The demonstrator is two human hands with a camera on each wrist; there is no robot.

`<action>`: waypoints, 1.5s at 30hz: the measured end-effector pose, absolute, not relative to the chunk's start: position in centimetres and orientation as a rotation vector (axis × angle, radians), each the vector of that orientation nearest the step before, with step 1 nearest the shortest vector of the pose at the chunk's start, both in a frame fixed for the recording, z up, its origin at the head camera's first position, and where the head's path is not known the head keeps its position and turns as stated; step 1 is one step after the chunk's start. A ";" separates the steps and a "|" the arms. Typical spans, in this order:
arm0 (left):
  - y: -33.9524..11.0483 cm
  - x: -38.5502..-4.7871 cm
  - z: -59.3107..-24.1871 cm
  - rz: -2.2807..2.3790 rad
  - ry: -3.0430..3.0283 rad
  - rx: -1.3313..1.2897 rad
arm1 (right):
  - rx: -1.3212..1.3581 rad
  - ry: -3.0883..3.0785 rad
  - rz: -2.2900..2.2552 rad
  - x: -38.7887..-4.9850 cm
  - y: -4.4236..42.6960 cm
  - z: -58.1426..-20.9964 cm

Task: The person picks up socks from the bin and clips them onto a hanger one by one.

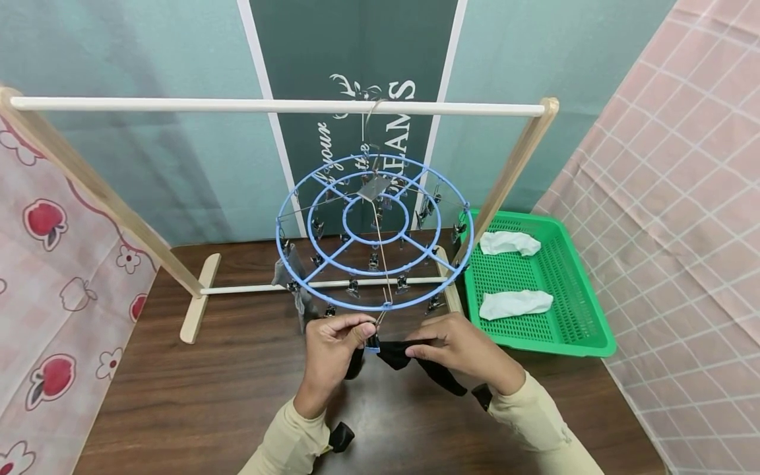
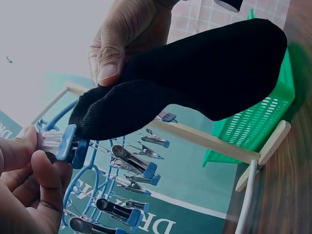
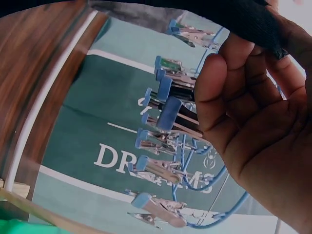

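Observation:
In the head view my left hand [image 1: 334, 349] pinches a metal clip with blue tips [image 1: 372, 344] at the near rim of a round blue hanger [image 1: 332, 302]. My right hand [image 1: 460, 346] grips a black sock [image 1: 394, 355] by its edge, between thumb and fingers. The left wrist view has the sock [image 2: 204, 68] stretched sideways, its cuff corner against the tips of the clip [image 2: 67, 142]. Whether the cuff lies between those tips I cannot tell. Most of the sock is out of frame in the right wrist view, above the right hand's curled fingers.
The hanger hooks onto a white rod [image 1: 178, 105] on a wooden stand [image 1: 513, 171]. Several other clips dangle from its rings. A grey sock [image 1: 301, 290] hangs at its left side. To the right, a green basket [image 1: 584, 310] holds two white socks [image 1: 515, 305].

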State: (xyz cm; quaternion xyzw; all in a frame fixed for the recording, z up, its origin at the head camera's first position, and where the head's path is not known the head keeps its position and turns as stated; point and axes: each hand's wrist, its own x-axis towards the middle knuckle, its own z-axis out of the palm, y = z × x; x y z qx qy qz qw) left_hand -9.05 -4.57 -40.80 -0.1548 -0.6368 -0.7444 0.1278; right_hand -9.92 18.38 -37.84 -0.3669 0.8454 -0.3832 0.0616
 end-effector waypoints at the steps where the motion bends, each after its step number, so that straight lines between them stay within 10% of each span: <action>1: -4.6 -9.0 -40.8 -2.159 -1.858 -0.447 | -1.113 2.551 -1.158 -9.9 18.3 -37.8; 45: -4.6 -7.7 -38.1 -2.016 -2.009 -0.355 | -1.127 2.644 -0.978 -10.0 14.0 -38.4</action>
